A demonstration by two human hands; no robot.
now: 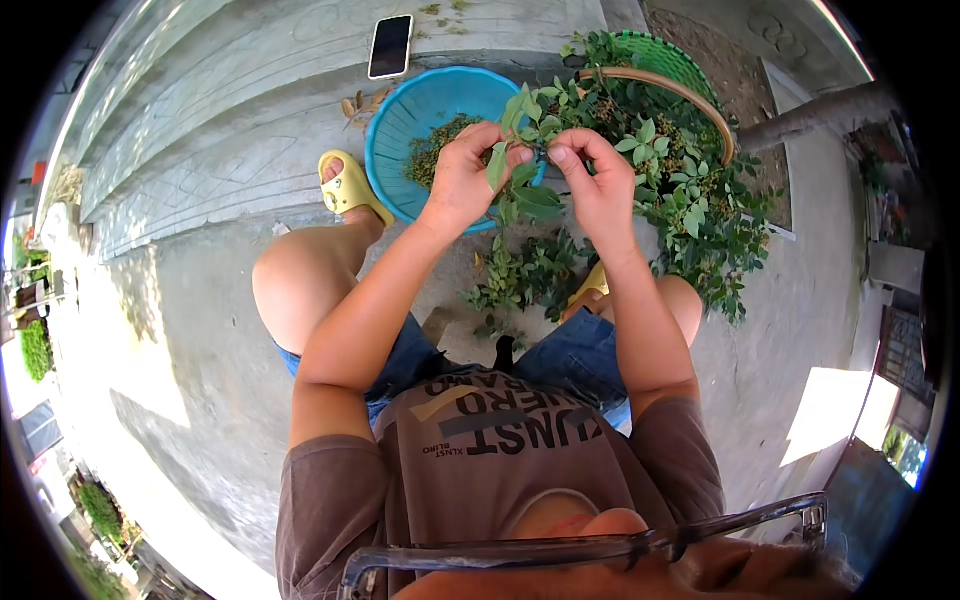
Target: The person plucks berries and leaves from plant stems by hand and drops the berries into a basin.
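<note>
The left hand (465, 178) and right hand (600, 190) both pinch a sprig (538, 202), seemingly to steady it, above the right side of the basin (460, 92), where loose bits would probably land near the berries (430, 158). The basket (672, 62) of branches (692, 200) stands just beside, likely for easy reach. Grey concrete (200, 300) spreads around, sunlit in patches, outdoors; a phone (390, 47) lies beyond the basin
</note>
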